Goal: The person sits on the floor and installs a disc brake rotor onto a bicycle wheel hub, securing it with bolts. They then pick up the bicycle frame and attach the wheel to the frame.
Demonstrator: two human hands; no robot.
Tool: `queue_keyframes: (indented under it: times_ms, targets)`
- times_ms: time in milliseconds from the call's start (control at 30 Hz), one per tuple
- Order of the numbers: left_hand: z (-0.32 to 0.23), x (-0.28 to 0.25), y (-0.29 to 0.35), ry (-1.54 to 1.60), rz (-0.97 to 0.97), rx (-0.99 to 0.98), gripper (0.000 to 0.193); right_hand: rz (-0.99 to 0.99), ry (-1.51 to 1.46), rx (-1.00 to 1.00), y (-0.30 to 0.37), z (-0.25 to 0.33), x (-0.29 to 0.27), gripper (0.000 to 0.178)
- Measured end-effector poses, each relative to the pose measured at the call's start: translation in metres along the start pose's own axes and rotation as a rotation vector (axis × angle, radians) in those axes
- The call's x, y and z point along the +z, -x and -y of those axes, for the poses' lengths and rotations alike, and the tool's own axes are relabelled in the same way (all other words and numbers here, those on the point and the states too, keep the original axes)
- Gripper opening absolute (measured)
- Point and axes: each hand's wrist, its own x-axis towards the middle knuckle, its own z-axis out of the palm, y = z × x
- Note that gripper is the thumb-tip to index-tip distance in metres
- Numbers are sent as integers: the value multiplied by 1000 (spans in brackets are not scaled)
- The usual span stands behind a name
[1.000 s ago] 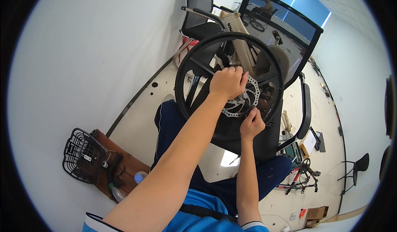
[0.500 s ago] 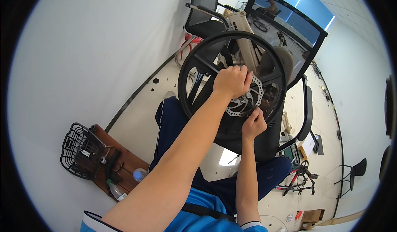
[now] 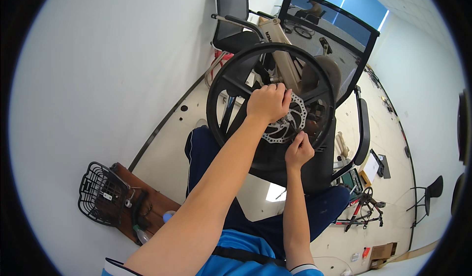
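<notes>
A black bicycle wheel [image 3: 212,104] with broad spokes rests over the black seat of the mesh-backed chair in front of me. At its hub is a silver brake disc [image 3: 298,107] with drilled holes. My left hand [image 3: 268,103] is closed over the disc's upper left side, its knuckles up; whatever lies inside the fist is hidden. At the disc's lower right edge, my right hand [image 3: 299,150] pinches with thumb and fingers, and I cannot make out what is between them. A beige bicycle frame [image 3: 284,55] stands behind the wheel.
On the left, a black wire basket [image 3: 98,192] and bottles are on a brown board [image 3: 152,204]. A second mesh chair [image 3: 233,28] stands at the back left. A red and black bicycle frame [image 3: 361,209] and cardboard boxes [image 3: 382,252] lie on the floor at right.
The whole view has shifted slightly, so the wheel and both hands appear a little lower and further left. Both hands keep the same grip at the disc.
</notes>
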Motion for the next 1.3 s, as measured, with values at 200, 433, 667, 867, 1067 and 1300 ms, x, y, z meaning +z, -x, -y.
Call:
queue_keyframes:
  times_ms: [200,433,667,867,1067,1300]
  targets:
    - [-1,-2,-2,-11,25,-4,29,0,-51,12,0,-1,0,35]
    - [-2,-2,-2,-28,45,10,30,15,-42,-20,-2,-4,-2,33]
    - [0,-2,-2,-43,50,40,30,15,-77,-12,-5,0,-3,35]
    - [-2,-3,-3,-62,77,31,29,72,-85,22,-5,3,-9,35]
    - [-1,-3,-3,-61,67,43,29,203,-13,-6,-13,11,-24,43]
    - [0,1,-2,-74,36,64,29,457,62,160,-35,26,-40,48]
